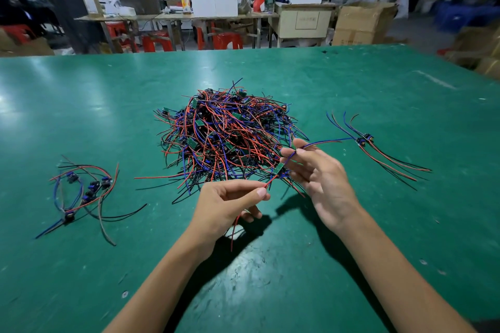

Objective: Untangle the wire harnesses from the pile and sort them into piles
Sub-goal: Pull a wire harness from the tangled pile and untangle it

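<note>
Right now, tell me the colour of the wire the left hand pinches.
Red, seen in the head view: the left hand pinches a red wire.

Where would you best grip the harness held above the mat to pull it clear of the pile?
Judging from its pose, grip the two wire ends, as the hands do: the left hand pinches the red wire, the right hand the blue one. The harness spans between them with its small green board in the middle, at the near edge of the big pile; pull toward the person.
</note>
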The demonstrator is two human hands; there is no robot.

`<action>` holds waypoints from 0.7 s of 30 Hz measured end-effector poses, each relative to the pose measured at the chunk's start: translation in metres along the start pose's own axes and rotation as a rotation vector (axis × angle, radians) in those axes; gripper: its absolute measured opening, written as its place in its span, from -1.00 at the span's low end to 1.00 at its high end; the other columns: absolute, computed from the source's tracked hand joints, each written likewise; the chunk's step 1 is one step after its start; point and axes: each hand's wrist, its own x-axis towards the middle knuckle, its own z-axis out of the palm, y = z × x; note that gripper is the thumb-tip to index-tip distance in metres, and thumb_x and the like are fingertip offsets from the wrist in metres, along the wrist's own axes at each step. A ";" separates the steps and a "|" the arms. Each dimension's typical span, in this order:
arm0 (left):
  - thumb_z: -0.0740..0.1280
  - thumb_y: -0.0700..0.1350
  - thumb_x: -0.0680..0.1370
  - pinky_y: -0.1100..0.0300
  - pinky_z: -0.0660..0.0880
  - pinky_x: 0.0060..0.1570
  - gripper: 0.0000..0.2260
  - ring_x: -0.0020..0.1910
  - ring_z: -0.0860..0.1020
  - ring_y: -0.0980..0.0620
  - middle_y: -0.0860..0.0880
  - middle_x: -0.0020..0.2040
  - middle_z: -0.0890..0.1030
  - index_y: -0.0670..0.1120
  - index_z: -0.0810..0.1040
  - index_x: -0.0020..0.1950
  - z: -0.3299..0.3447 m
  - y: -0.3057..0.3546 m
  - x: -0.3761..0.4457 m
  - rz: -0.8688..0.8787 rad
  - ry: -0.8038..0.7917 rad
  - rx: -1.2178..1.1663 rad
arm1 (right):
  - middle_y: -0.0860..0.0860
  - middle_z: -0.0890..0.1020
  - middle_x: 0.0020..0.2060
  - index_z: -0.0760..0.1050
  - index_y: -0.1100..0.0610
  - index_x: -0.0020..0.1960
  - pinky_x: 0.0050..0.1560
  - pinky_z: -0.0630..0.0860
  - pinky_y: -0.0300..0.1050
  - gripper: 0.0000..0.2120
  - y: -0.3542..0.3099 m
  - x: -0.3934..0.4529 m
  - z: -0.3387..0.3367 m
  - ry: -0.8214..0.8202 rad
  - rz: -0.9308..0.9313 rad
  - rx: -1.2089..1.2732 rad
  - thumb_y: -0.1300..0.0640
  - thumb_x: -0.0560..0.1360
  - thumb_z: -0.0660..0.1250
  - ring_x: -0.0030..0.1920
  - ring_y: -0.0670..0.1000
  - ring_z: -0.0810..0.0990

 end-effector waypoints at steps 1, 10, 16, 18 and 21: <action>0.49 -0.23 0.49 0.26 0.53 -0.37 -0.91 -0.38 0.61 -0.01 -0.21 -0.12 0.73 -0.15 0.75 -0.04 0.000 0.001 0.000 0.007 0.008 -0.014 | 0.02 0.75 -0.03 0.56 0.00 0.08 -0.08 0.56 -0.25 -0.85 -0.001 0.000 0.000 -0.016 0.021 0.063 0.19 0.62 0.26 -0.06 -0.07 0.72; 0.55 -0.23 0.39 0.21 0.55 -0.35 -0.82 -0.38 0.63 -0.06 -0.26 -0.17 0.71 -0.20 0.75 -0.02 0.001 0.005 -0.001 0.064 0.043 -0.061 | -0.01 0.74 -0.02 0.57 0.03 0.20 -0.04 0.60 -0.29 -0.76 -0.006 -0.003 0.002 -0.116 0.046 0.238 0.18 0.56 0.31 -0.01 -0.09 0.71; 0.52 0.03 0.46 0.20 0.59 -0.39 -0.75 -0.39 0.65 -0.09 -0.24 -0.10 0.72 -0.13 0.74 -0.02 0.000 0.008 0.000 0.040 0.015 -0.079 | -0.07 0.67 -0.21 0.58 0.00 0.20 -0.13 0.65 -0.10 -0.80 -0.011 0.003 0.000 0.032 -0.198 0.004 0.17 0.66 0.26 -0.17 0.02 0.73; 0.47 0.06 0.51 0.19 0.58 -0.44 -0.75 -0.43 0.64 -0.08 -0.25 -0.10 0.71 -0.13 0.74 -0.04 -0.002 0.009 0.001 0.037 0.019 -0.107 | -0.12 0.63 -0.27 0.59 0.00 0.20 -0.29 0.65 -0.13 -0.80 -0.022 0.015 -0.011 0.134 -0.254 -0.115 0.18 0.67 0.25 -0.37 -0.05 0.65; 0.41 0.08 0.51 0.20 0.50 -0.54 -0.72 -0.50 0.58 -0.09 -0.24 -0.16 0.69 -0.13 0.73 -0.06 -0.005 0.009 0.002 0.060 0.057 -0.108 | -0.12 0.65 -0.26 0.61 0.07 0.24 -0.45 0.50 -0.24 -0.78 -0.046 0.055 -0.041 0.258 -0.281 -0.465 0.19 0.67 0.24 -0.50 -0.14 0.46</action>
